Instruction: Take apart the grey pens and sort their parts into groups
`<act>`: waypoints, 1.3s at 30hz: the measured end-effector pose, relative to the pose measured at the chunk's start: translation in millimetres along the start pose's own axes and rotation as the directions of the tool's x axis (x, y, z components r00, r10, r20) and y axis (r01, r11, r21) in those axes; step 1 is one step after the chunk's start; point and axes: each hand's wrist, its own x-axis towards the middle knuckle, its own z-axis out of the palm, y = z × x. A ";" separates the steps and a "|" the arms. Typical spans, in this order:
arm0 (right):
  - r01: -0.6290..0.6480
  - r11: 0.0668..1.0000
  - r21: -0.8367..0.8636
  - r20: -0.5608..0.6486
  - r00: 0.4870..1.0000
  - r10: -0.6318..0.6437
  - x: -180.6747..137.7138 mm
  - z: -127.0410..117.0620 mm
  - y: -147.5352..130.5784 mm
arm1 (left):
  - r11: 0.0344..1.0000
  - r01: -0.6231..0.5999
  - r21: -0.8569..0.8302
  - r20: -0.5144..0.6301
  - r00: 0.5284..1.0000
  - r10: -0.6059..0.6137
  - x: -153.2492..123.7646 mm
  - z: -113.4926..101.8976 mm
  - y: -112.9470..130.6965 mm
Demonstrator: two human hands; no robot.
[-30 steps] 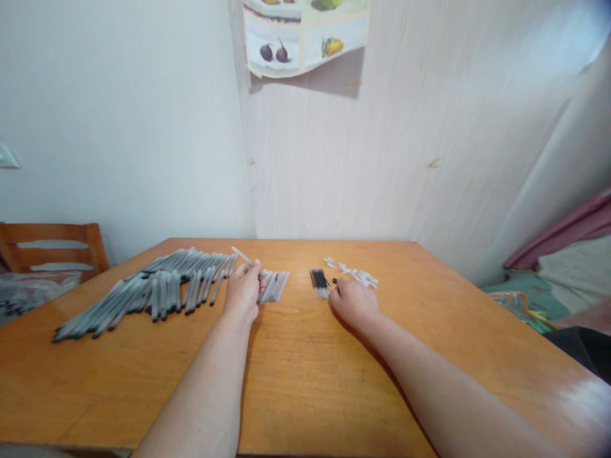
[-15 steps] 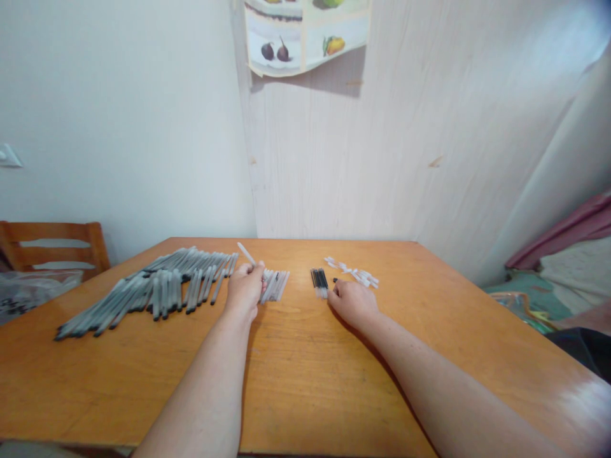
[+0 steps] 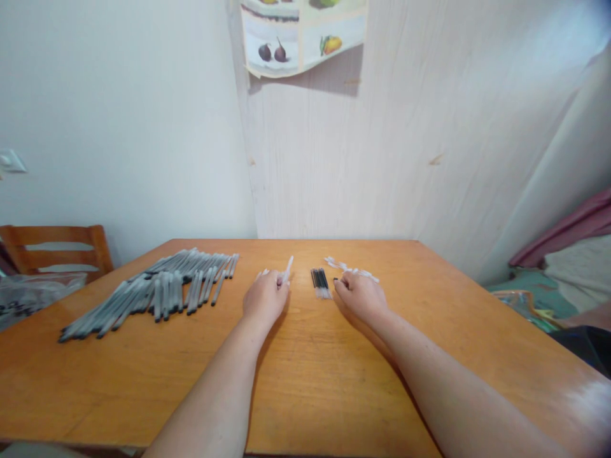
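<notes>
My left hand [image 3: 267, 294] is closed on a translucent pen barrel [image 3: 287, 270], which sticks up and slightly right past the fingers. Most of the row of clear barrels beneath that hand is hidden, with only ends showing at its upper left. My right hand [image 3: 361, 291] rests on the table with fingers curled together; a small dark tip [image 3: 335, 280] shows by its fingertips, and what it belongs to is hidden. Between the hands lies a neat row of black pen refills [image 3: 319, 278] with clear lower ends. Small white translucent pieces [image 3: 337, 263] lie behind my right hand, partly covered by it.
A large heap of translucent pens with black ends [image 3: 165, 289] spreads over the left of the wooden table [image 3: 296, 381]. At the far left are a chair [image 3: 57, 238] and a plastic bag [image 3: 42, 296]. Cloths [image 3: 577, 280] lie beyond the right edge.
My left hand has moved right over the row of clear barrels, and its pen barrel now leans right instead of left. My right hand has shifted slightly right, still curled.
</notes>
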 end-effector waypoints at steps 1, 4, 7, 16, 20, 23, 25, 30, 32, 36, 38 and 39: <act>-0.002 1.000 0.003 -0.005 1.000 0.002 0.5 -0.9 1.8 | 0.998 -0.010 0.058 0.021 1.000 0.009 -2.5 -0.2 3.8; -0.009 1.000 0.015 -0.011 1.000 0.009 1.7 -1.5 5.7 | 0.983 0.005 0.181 0.076 0.997 -0.019 -7.7 -0.5 12.9; -0.009 1.000 0.027 -0.011 1.000 0.009 2.1 -1.1 7.3 | 0.972 0.004 0.236 0.110 0.993 -0.031 -8.8 0.1 16.9; 0.018 0.998 0.056 -0.036 0.999 -0.016 2.3 -0.8 10.5 | 0.943 -0.041 0.329 0.073 0.997 0.018 -5.7 12.1 11.3; 0.016 0.997 0.073 -0.040 0.999 -0.013 3.2 -0.2 11.9 | 0.945 -0.016 0.327 0.075 0.997 -0.009 -4.7 13.8 9.3; 0.020 0.996 0.081 -0.045 0.999 -0.016 3.3 -0.3 12.5 | 0.948 -0.005 0.320 0.063 0.998 -0.016 -3.7 14.9 8.2; 0.023 0.996 0.087 -0.048 0.999 -0.019 3.4 -0.6 12.8 | 0.947 -0.007 0.322 0.048 0.999 -0.009 -3.2 16.2 7.1; 0.024 0.994 0.105 -0.044 0.999 -0.020 3.3 -1.3 13.3 | 0.931 -0.011 0.364 0.042 0.999 -0.005 -2.7 17.8 5.7; 0.028 0.994 0.108 -0.044 0.999 -0.024 3.3 -1.1 13.3 | 0.930 -0.005 0.367 0.041 0.999 -0.010 -2.5 17.5 5.8; 0.041 0.994 0.099 -0.049 0.998 -0.037 3.5 0.0 13.3 | 0.930 -0.005 0.366 0.025 1.000 -0.004 -1.6 18.0 5.6; 0.044 0.994 0.096 -0.057 0.998 -0.038 3.7 0.5 13.5 | 0.927 0.003 0.374 0.022 1.000 -0.012 -0.9 18.8 5.2; 0.044 0.994 0.096 -0.063 0.997 -0.038 3.7 0.6 13.6 | 0.926 0.010 0.378 0.024 0.999 -0.020 -0.5 19.0 5.1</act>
